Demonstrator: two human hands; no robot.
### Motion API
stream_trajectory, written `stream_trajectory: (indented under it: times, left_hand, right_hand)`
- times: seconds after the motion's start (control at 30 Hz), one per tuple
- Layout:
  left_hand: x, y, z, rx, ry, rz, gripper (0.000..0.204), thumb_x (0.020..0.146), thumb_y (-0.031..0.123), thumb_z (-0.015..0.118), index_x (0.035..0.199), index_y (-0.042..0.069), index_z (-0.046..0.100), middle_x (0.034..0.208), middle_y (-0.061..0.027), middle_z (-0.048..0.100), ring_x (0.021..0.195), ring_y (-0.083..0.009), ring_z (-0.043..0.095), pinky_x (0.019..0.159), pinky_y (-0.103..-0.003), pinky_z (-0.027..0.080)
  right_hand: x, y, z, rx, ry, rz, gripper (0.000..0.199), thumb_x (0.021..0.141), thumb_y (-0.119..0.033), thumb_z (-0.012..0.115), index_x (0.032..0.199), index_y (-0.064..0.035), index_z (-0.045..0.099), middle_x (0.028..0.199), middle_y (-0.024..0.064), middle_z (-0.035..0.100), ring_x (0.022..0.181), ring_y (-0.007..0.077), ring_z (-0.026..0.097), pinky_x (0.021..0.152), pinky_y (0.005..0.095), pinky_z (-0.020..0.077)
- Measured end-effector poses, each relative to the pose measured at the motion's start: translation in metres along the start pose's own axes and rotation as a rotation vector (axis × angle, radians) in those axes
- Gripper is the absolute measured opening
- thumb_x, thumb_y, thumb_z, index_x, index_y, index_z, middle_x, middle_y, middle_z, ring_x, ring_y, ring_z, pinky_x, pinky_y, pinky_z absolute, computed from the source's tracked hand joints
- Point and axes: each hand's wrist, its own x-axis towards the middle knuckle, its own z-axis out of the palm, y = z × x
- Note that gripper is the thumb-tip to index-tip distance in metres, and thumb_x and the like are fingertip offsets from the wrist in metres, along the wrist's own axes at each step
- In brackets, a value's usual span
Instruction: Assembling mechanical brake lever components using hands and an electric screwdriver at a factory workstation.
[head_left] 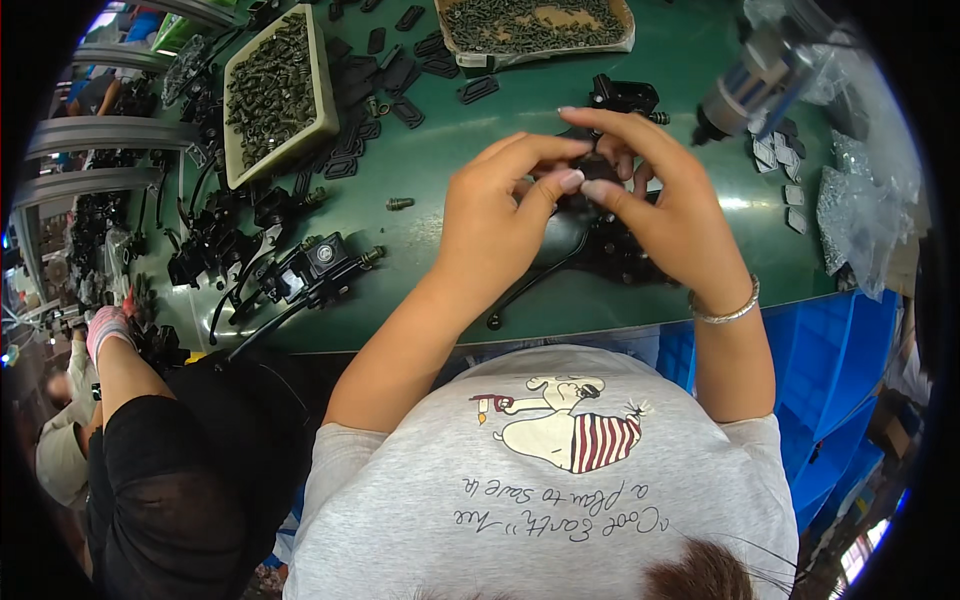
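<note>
Landmark: cream bin [319,70] of fittings. Well right of the cream bin and nearer the wearer, left hand [500,195] and right hand [668,185] meet over a small dark part [600,170]; thumbs and fingertips narrowed around it from both sides. Its exact shape can't be told: fingers cover it and it's blurred. A black lever assembly [618,250] lies just under the hands, on the wearer's side of the part.

Progress, judged from layout: this piece looks mid-work, not set down. On the wearer's side of the cream bin, a black unit [318,272] lies with a fitting at one end, so it seems further along. Plenty left: cream bin well filled, one loose fitting [399,203] off its near right side, flat black pieces [400,75] strewn to its right, and beyond those a shallow tray [628,42] of screws.
</note>
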Motion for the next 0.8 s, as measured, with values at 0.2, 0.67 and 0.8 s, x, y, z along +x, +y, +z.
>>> stream_trajectory:
  times: [0.2, 0.67, 0.8]
  left_hand:
    - [0.017, 0.002, -0.041, 0.412, 0.152, 0.130, 0.031, 0.090, 0.009, 0.068, 0.121, 0.008, 0.065, 0.100, -0.0048, 0.069, 0.090, -0.0122, 0.065, 0.072, -0.025, 0.051]
    - [0.069, -0.051, -0.119, 1.151, 0.142, 0.051, 0.043, 0.077, 0.012, 0.077, 0.119, 0.016, 0.068, 0.114, -0.0074, 0.061, 0.112, -0.0295, 0.057, 0.092, -0.041, 0.050]
    - [0.070, -0.053, -0.122, 1.156, 0.079, 0.094, 0.046, 0.074, 0.011, 0.080, 0.119, 0.015, 0.068, 0.111, -0.0086, 0.061, 0.109, -0.0308, 0.058, 0.090, -0.042, 0.050]
  right_hand:
    - [0.004, 0.031, 0.006, 0.527, 0.249, 0.210, 0.023, 0.084, -0.005, 0.074, 0.104, -0.0013, 0.063, 0.096, 0.0015, 0.064, 0.078, 0.0060, 0.056, 0.069, 0.0211, 0.0461]
    - [0.030, 0.062, 0.008, 0.228, -0.026, 0.387, 0.018, 0.082, -0.017, 0.076, 0.090, -0.0009, 0.072, 0.075, 0.0013, 0.059, 0.064, 0.0063, 0.047, 0.061, 0.0225, 0.0408]
    - [0.027, 0.060, 0.007, 0.116, -0.023, 0.219, 0.018, 0.084, -0.017, 0.074, 0.095, -0.0027, 0.072, 0.080, 0.0030, 0.060, 0.070, 0.0105, 0.051, 0.064, 0.0239, 0.0421]
